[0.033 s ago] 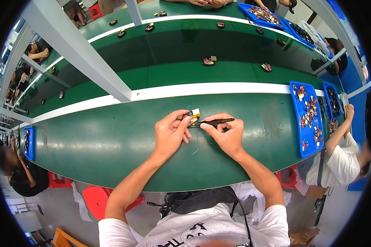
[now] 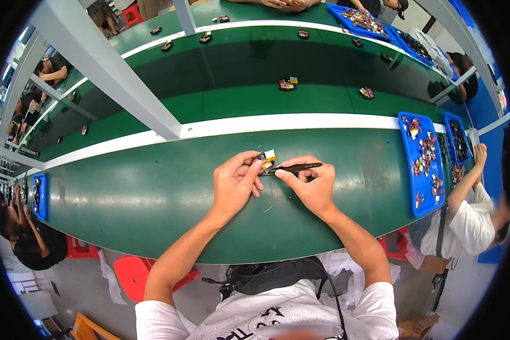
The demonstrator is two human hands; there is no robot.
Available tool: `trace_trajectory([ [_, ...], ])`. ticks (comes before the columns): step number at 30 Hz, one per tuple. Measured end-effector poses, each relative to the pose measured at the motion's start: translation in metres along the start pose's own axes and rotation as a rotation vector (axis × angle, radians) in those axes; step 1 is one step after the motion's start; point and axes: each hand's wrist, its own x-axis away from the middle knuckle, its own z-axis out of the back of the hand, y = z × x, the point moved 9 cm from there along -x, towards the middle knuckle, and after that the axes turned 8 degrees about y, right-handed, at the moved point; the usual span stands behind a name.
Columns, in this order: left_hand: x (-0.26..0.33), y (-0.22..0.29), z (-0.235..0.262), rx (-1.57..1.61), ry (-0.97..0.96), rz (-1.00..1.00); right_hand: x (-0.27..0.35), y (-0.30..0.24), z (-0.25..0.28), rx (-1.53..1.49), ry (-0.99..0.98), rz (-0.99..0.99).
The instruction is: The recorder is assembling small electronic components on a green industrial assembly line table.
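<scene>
black and yellow, the small device (image 2: 268, 160) mid-frame looks light and fragile, so i'd hold its rim, left fingers (image 2: 245, 157) pinching it, right fingers (image 2: 288, 178) gripping a dark tool (image 2: 305, 167).

Pale glare streaks the green table (image 2: 170, 198) (straight edges bend rimward).

worktop (image 2: 136, 198) – smooth, glossy; tray (image 2: 424, 184) – plastic

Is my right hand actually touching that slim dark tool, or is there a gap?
Touching. The head view shows the slim dark tool pinched in the right hand, with no gap between them.
</scene>
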Motion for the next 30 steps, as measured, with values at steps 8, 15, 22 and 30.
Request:
trace_trajectory([
  [8,0.002,-0.002,-0.003,0.021,-0.039,0.027,0.001,0.028,-0.005,-0.183,-0.091,-0.268],
  [15,0.005,0.003,-0.006,0.029,-0.051,-0.032,0.002,0.029,-0.011,-0.39,-0.128,-0.412],
  [22,0.005,0.002,-0.007,0.047,-0.056,-0.022,0.002,0.03,-0.012,-0.401,-0.126,-0.417],
  [30,0.002,-0.008,-0.008,0.171,-0.123,0.131,0.002,0.031,-0.011,-0.397,-0.158,-0.421],
])
